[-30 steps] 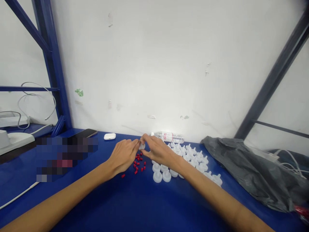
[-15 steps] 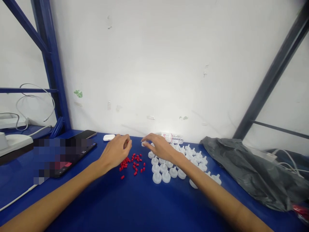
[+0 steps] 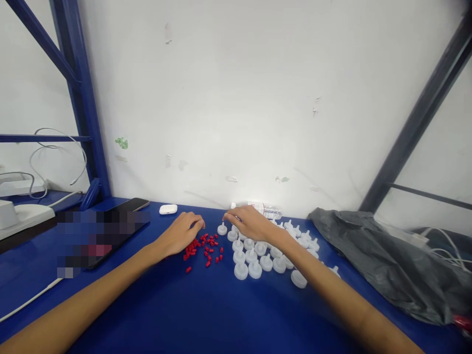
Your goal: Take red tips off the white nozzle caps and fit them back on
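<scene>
My left hand (image 3: 180,233) is hovering at the far edge of the scattered red pieces (image 3: 191,249), its fingers half curled; I cannot tell whether they are holding one. My right hand (image 3: 248,222) is arching over the left end of the group of white spouted pieces (image 3: 255,268), its fingertips loosely bent just above a single white piece (image 3: 221,229); whether they are gripping its spout I cannot tell. That piece is standing upright on its round base, between my hands, on the blue table (image 3: 177,309). Behind my right hand, a clear bottle (image 3: 272,211) is lying on its side by the wall; I am not making out any contents. A small white case (image 3: 168,209) is sitting beyond my left hand, its inside hidden. To the right, a grey bag (image 3: 372,255) is lying crumpled, its contents not showing.
</scene>
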Action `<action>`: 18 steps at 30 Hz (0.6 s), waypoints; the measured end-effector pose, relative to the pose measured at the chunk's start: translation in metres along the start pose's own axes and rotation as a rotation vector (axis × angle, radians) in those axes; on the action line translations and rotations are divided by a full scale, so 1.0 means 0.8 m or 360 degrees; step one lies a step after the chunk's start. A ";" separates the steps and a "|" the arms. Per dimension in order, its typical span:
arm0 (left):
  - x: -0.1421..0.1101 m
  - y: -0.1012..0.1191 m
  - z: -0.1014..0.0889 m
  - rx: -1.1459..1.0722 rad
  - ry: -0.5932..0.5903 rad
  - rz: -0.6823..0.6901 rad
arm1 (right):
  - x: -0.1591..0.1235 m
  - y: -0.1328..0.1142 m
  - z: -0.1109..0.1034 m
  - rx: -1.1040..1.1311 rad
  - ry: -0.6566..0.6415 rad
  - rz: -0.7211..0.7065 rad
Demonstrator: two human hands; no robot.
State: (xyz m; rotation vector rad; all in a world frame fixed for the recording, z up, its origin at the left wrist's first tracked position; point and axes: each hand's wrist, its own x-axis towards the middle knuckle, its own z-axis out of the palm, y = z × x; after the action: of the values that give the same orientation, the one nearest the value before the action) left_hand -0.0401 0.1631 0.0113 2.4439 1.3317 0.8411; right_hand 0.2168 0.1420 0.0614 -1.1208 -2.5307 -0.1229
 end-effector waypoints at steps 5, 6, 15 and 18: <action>0.006 -0.012 -0.009 -0.0134 0.0163 -0.0156 | -0.007 0.015 -0.036 -0.0069 0.0139 0.0109; 0.007 -0.014 -0.009 -0.0157 0.0192 -0.0185 | -0.012 0.022 -0.045 -0.0087 0.0178 0.0140; 0.013 -0.031 0.002 -0.0226 0.0181 -0.0270 | -0.165 0.162 -0.099 -0.0360 0.0527 0.0918; 0.016 -0.032 0.001 -0.0192 0.0158 -0.0258 | -0.213 0.207 -0.091 -0.0398 0.0561 0.1221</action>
State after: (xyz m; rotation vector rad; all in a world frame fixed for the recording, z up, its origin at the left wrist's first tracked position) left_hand -0.0523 0.1879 0.0035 2.1955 1.4459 0.9817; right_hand 0.4639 0.1192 0.0556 -1.8904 -1.6759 -0.3934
